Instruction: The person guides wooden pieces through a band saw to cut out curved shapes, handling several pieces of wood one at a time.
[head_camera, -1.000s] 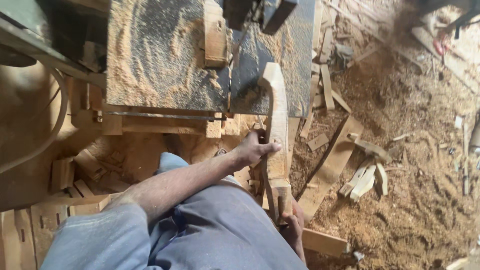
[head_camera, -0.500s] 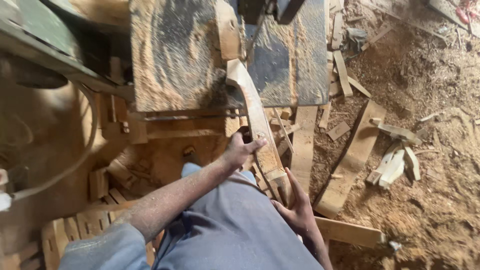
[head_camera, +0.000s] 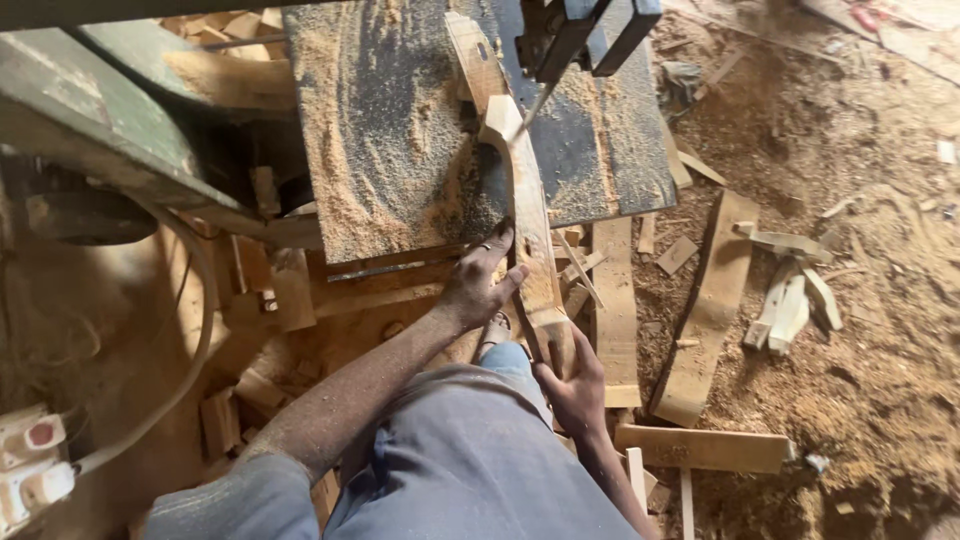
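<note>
Closest in, the person's lap in blue-grey cloth fills the bottom edge and cuts off both upper arms. The right hand (head_camera: 575, 385) sits low beside the knee, its fingers wrapped around the near end of one long curved wooden piece (head_camera: 525, 215); the palm side is turned away, so how tightly they clench is hard to make out. A sandalled foot shows just between the knee and that end, mostly hidden.

A little further up, the left hand (head_camera: 480, 280) lies on the left flank of the same piece, thumb pressed against its edge and fingers spread flat along the wood, gripping it from the side. The piece runs away from the person, its far end resting on the sawdust-covered table (head_camera: 390, 150), right up against the thin saw blade (head_camera: 535, 105) that drops from a dark guide (head_camera: 585, 30) whose top is out of frame. Whether the blade is actually in the wood is not clear.

Right of the table, the floor (head_camera: 860, 330) is deep in sawdust, with two broad planks and a small cluster of offcuts (head_camera: 790, 290). At the far left, a green machine housing (head_camera: 90, 120) and a hose (head_camera: 200, 330) are only partly seen.
</note>
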